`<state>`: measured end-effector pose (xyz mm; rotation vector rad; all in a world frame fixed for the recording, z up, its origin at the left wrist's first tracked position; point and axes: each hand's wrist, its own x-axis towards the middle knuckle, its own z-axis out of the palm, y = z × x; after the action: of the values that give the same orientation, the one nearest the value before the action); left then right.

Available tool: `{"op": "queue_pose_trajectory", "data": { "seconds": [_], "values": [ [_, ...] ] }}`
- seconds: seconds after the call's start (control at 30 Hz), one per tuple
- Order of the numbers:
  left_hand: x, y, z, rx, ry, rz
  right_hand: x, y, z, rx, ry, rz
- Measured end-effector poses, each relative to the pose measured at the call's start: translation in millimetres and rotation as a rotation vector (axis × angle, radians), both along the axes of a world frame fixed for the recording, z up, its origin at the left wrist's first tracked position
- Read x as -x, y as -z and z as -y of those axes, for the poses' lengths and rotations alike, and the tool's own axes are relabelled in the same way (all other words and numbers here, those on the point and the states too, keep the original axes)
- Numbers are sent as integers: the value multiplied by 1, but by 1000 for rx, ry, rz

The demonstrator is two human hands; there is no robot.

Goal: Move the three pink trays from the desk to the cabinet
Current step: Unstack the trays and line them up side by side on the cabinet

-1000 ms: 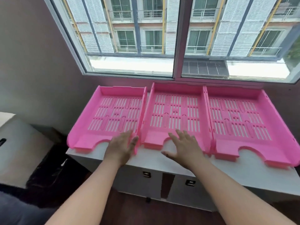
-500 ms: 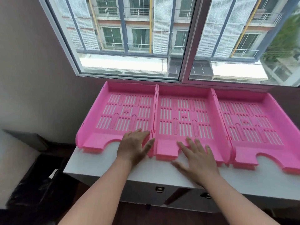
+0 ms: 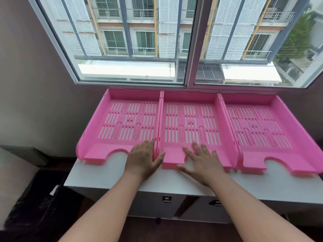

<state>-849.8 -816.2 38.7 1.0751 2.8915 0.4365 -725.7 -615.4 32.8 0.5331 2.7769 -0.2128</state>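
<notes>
Three pink slotted trays stand side by side on the white cabinet top [image 3: 104, 177] under the window: the left tray [image 3: 97, 130], the middle tray [image 3: 215, 109] and the right tray [image 3: 300, 130]. My left hand [image 3: 143, 159] lies flat at the front of the wall between the left and middle trays, thumb on the middle tray's front lip. Over the front cut-out of the middle tray my right hand [image 3: 204, 161] rests flat with its fingers spread. Neither hand grips anything.
A large window [image 3: 190, 41] rises right behind the trays. The cabinet has doors with dark handles [image 3: 166, 199] below its top. A black bag [image 3: 35, 206] and a grey surface [image 3: 10, 163] are on the floor to the left.
Both hands have slid forward onto the front edges of the left and middle trays. The view has come closer and centred on the trays. The trays have not moved.
</notes>
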Motion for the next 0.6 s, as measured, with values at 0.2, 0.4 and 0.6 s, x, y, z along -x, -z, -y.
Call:
{"op": "queue_pose_trajectory", "data": {
  "seconds": [0.2, 0.4, 0.6],
  "values": [
    [-35, -2, 11, -2, -60, -35, -35, -10, -6, 42, 11, -75],
    [-84, 14, 19, -13, -198, -113, -102, -3, -10, 95, 10, -250],
    [-105, 21, 14, 14, -305, -12, -150, -3, -31, 60, 214, -364]
  ]
}}
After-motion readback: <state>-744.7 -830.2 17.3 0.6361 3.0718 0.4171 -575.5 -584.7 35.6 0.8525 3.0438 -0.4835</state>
